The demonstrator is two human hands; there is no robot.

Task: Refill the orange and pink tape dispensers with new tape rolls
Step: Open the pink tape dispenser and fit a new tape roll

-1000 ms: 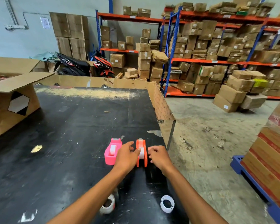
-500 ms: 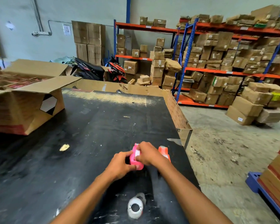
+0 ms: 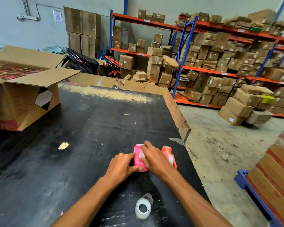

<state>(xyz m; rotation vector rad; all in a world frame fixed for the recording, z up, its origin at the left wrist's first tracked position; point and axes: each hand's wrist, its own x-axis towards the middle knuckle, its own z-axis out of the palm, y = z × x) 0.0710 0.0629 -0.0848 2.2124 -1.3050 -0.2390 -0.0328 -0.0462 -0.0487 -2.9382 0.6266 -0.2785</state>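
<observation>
The pink tape dispenser (image 3: 137, 158) stands on the black table (image 3: 72, 145) between my two hands. My left hand (image 3: 121, 166) grips its left side and base. My right hand (image 3: 154, 158) lies over its top, fingers on the tape roll inside it. Just right of my right hand stands the orange tape dispenser (image 3: 170, 155) with a clear roll in it, untouched. A clear tape roll (image 3: 143, 208) lies flat on the table between my forearms, near the front edge.
An open cardboard box (image 3: 23, 99) sits at the table's left. A cardboard sheet (image 3: 175, 108) lines the right edge, where the table drops to the concrete floor. Shelves of boxes fill the background; a blue pallet (image 3: 246, 182) with stacked cartons stands at right.
Both hands left the orange dispenser and moved to the pink one. The view shifted left and nearer. One of the two loose white rolls near the front edge is out of sight.
</observation>
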